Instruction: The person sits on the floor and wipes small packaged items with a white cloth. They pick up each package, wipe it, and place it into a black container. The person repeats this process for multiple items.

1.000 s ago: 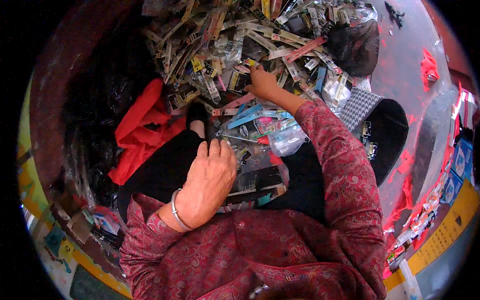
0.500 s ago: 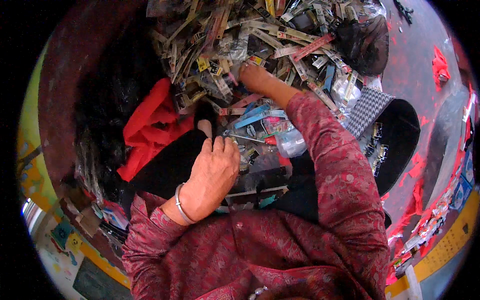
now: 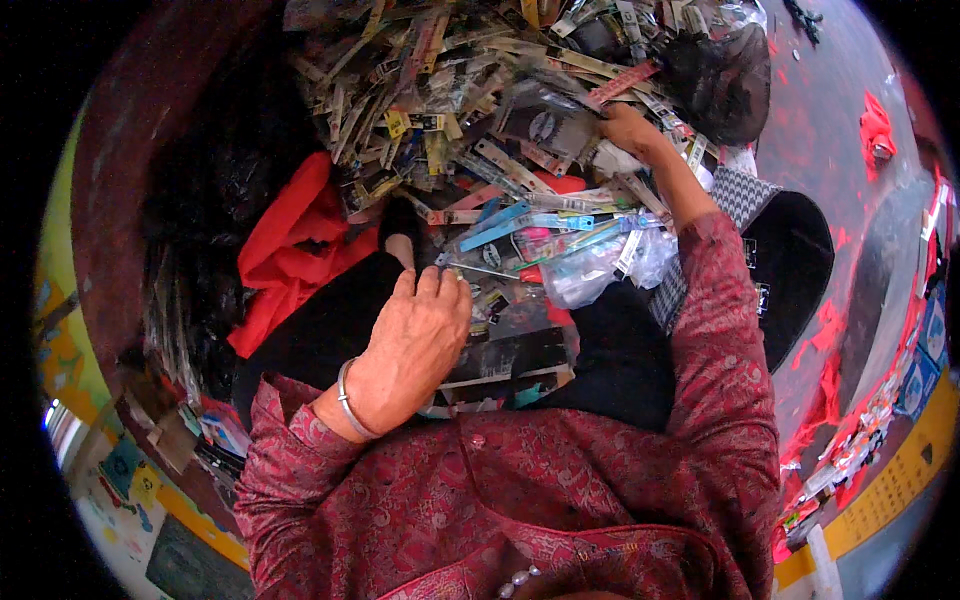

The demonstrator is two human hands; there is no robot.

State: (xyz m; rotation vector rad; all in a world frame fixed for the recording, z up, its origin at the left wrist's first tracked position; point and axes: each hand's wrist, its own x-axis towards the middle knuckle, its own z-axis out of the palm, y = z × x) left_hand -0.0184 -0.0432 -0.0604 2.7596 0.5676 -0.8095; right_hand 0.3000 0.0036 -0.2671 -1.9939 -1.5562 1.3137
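Observation:
A heap of long, narrow printed strips and clear plastic packaging (image 3: 440, 110) spreads across the floor in front of me. At its right side my right hand (image 3: 632, 132) reaches in, fingers closed at the edge of a clear plastic bag (image 3: 540, 125) with an oval mark. My left hand (image 3: 415, 335), a silver bangle at its wrist, hangs palm down over my lap with bent fingers together. Its fingertips are hidden, so what they hold cannot be made out. Just beyond them is a thin pale rod (image 3: 485, 270). Blue strips (image 3: 495, 228) and a crumpled clear bag (image 3: 585, 270) lie between my hands.
Red cloth (image 3: 295, 255) and black plastic sheeting (image 3: 195, 240) are on the left. To the right are a black plastic bag (image 3: 725, 85), a houndstooth-patterned piece (image 3: 742, 195) and a black item (image 3: 800, 270). Red scraps (image 3: 877, 130) dot the floor at far right.
My right hand has moved right across the heap, and the clear bag with the oval mark now shows beside it. My left hand has barely moved.

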